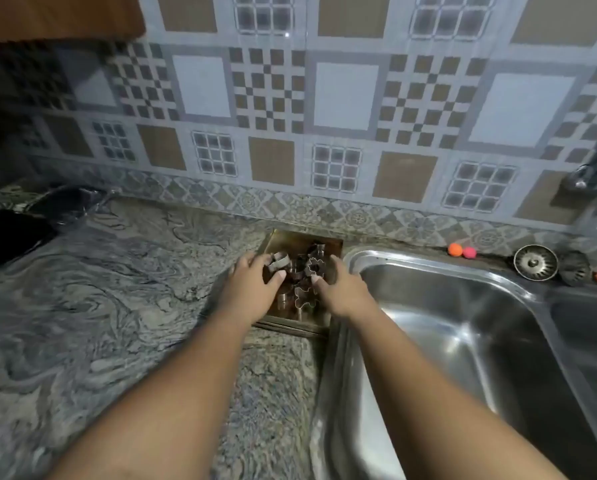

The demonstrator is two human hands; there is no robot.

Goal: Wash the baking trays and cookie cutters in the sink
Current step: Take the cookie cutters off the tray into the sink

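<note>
A square brownish baking tray (326, 243) sits on the granite counter just left of the steel sink (463, 327). A second tray edge shows under its near side. Several metal cookie cutters (305, 271) lie piled in the tray. My left hand (253, 289) reaches over the tray's left side, fingers curled around a cutter. My right hand (342, 289) rests over the tray's right side, fingertips touching the cutters; whether it grips one I cannot tell.
The sink basin has a second bowl at the far right. A tap (595, 168) juts from the wall at right. A drain strainer (535, 262), a dark scrubber (575, 268) and small orange and pink balls (461, 251) sit behind the sink. A black object (16, 233) lies far left.
</note>
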